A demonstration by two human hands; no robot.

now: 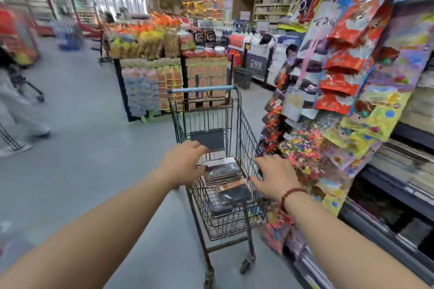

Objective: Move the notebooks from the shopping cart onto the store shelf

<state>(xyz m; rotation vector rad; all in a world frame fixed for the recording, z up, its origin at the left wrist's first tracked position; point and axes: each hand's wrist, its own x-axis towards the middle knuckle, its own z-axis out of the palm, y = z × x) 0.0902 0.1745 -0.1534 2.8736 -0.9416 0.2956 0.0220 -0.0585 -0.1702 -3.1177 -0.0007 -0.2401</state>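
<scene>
- We are standing in a store aisle; the floor (94, 159) is lying grey and bare to our left, and the whole view is motion-blurred.
- The shelf (399, 195) is running along our right, with hanging snack packets (347, 73) crowding its near end and stacked goods sitting on its boards.
- A display rack (169, 65) of packaged food is standing beyond the cart, across the aisle.
- The cart (218, 171) is sitting just ahead of us, close beside the shelf, its blue handle (202, 89) on the far side from us.
- The notebooks (225, 183) are lying flat in the cart's basket, in overlapping stacks with dark glossy covers; we cannot tell how many.
- We are reaching the left hand (183, 164) over the cart's left rim, fingers loosely spread and holding nothing; the fingertips are just above the far stack, contact unclear.
- We are reaching the right hand (272, 176) over the right rim, fingers spread wide and empty.
- A bead bracelet (291, 197) is circling the right wrist.
</scene>
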